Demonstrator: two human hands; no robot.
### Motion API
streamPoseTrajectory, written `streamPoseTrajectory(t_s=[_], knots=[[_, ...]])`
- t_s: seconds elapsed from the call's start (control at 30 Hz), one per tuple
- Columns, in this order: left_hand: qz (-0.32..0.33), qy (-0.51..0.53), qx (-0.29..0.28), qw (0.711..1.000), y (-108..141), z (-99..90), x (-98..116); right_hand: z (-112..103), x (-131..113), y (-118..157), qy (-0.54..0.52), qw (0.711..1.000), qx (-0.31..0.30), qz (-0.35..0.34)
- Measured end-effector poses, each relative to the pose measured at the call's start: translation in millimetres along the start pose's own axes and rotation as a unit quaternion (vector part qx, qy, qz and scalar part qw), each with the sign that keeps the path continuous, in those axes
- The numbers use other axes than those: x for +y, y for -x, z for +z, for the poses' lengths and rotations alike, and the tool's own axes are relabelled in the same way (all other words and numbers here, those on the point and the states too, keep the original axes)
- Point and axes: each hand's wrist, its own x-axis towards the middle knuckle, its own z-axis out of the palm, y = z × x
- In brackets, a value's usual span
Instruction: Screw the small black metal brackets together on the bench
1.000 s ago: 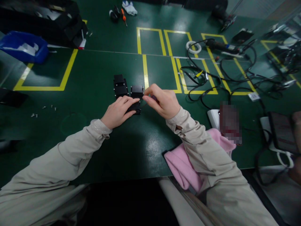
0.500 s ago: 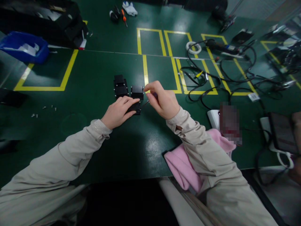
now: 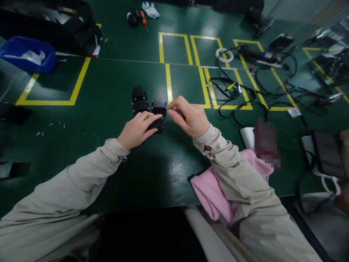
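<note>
My left hand is closed over a black block-like part, pressing it to the green table with the thumb at its near side. Much of that part is under the fingers. In my right hand is what looks like a small screwdriver; its thin shaft runs to the part's right side, and most of the dark handle is hidden. Just beyond lies another black block with small screws at its edges. Left of it sit more black blocks, close together.
Several loose screws lie on the left. A blue bin stands at the back left. Black cables and a white ring spread over the right side. Pink cloth lies by my right forearm, near the table's front edge.
My right hand has turned slightly and its fingers have shifted on the tool, showing more of the shaft. My left hand and the blocks stay put.
</note>
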Motion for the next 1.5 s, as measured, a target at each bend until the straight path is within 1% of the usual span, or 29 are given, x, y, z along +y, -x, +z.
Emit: streamPoseTrajectory(t_s=[0.07,0.17,0.33,0.47,0.63,0.8,0.97,1.1,1.27,1.43,1.5], knots=[[-0.003,0.005,-0.001,1.0,-0.1,-0.1,0.2,-0.1,0.2,-0.1,0.001,1.0,-0.001,0.004],[-0.006,0.011,-0.001,1.0,-0.2,0.1,0.4,0.3,-0.4,-0.5,-0.008,1.0,0.014,-0.008],[-0.009,0.01,-0.005,1.0,-0.2,-0.2,1.0,1.0,-1.2,-0.6,0.002,1.0,-0.001,0.005],[-0.012,0.007,-0.007,1.0,-0.3,-0.5,1.1,1.2,-0.8,0.2,-0.015,1.0,0.018,-0.011],[-0.008,0.002,-0.007,1.0,-0.3,-0.5,0.9,0.3,-0.9,0.6,-0.003,1.0,0.0,0.006],[-0.006,0.004,-0.004,1.0,-0.4,-0.8,1.0,0.7,-1.2,0.2,-0.014,1.0,0.015,-0.007],[-0.01,0.009,-0.007,1.0,-0.6,-1.2,1.2,1.3,0.5,0.2,-0.005,1.0,-0.007,0.005],[-0.01,0.011,-0.006,1.0,-0.5,-0.7,1.0,2.0,1.3,0.5,-0.024,1.0,0.016,-0.002],[-0.007,0.005,-0.005,1.0,-0.5,-0.7,0.9,1.6,1.4,0.4,-0.013,1.0,0.0,0.003],[-0.007,0.011,-0.005,1.0,-0.3,-0.4,0.7,2.1,0.5,0.4,-0.021,1.0,0.021,-0.006],[-0.008,0.009,-0.003,1.0,-0.2,-0.3,0.6,2.1,1.0,0.3,-0.019,1.0,0.014,-0.005]])
